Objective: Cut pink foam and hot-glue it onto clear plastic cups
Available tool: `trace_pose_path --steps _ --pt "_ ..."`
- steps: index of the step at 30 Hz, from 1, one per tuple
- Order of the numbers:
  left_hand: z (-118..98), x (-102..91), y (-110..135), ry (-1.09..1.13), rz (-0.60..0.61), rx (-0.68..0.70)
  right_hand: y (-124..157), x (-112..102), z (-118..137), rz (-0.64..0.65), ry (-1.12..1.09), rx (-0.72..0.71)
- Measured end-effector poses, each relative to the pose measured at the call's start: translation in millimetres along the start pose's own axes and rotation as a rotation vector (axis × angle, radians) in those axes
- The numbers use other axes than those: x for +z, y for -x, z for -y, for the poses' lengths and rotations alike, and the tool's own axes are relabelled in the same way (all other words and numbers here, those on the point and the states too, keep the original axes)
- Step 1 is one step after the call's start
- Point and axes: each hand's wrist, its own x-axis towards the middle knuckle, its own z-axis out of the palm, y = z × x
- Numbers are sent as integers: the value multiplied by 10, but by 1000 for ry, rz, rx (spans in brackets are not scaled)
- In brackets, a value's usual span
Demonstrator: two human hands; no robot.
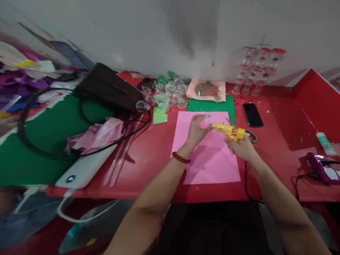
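A yellow hot glue gun point(227, 129) is gripped in my right hand point(242, 146), its nozzle pointing left and a small orange light glowing near the trigger. My left hand point(198, 130) pinches a small clear plastic piece point(207, 120), perhaps a cup or bottle end, whose rim is at the nozzle tip. Whether the two touch I cannot tell. Both hands are above a sheet of pink paper point(212, 161). Scissors point(253, 136) lie partly hidden behind the glue gun and my right hand.
Clear plastic pieces point(172, 90) are heaped at the back, beside sand point(204, 90) on paper. Stacked hourglass shapes point(248, 71) stand by the wall. A phone point(253, 115) lies right; a black cable point(23, 124) loops at left. The gun's cord point(247, 184) runs over the front edge.
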Motion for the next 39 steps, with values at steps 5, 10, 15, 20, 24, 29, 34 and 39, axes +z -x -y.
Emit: trace_pose_path --steps 5,10,15,20,24,29,34,39 --pt "29 15 -6 0 -56 11 1 1 11 1 7 -10" --pt "-10 -6 -6 -11 -91 -5 4 2 80 0 8 6" --pt "-51 -52 -15 -7 -135 -30 -7 -9 55 -5 -9 10" --pt "-43 -64 -2 16 -150 -6 -11 -22 30 2 -11 1" --pt "-20 -51 -1 23 -180 4 -9 -35 76 -3 -18 1" --pt "-32 -58 -3 16 -184 39 -31 -57 97 -36 -42 -2" --pt "-67 -68 12 38 -175 41 -28 -53 92 -39 -55 -4" --pt "-50 -61 7 53 -183 41 4 -29 123 -20 -38 -1"
